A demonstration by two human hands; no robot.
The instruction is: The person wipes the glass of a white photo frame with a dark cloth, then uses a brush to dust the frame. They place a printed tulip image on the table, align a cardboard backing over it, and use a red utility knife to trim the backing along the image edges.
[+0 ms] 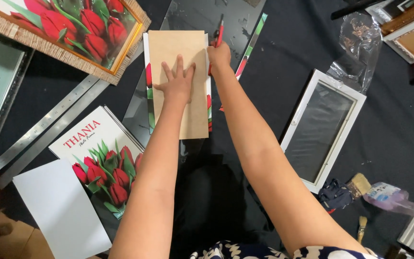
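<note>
Nearest the camera, low in the frame, a blank white sheet (61, 211) and a tulip print (102, 160) lie on the dark table (389, 129); at lower right sit a small brush (359, 184) and a spray bottle (398, 199). In the middle, the left hand (176, 81) lies flat with fingers spread, pressing a brown backing board (188, 110) onto a flower picture (148, 76). Just beyond, the right hand (219, 55) is closed around a red-handled cutter (218, 36) at the board's upper right edge. The cut appears barely started. A white frame (323, 125) lies at right, a steel ruler (39, 134) at left.
</note>
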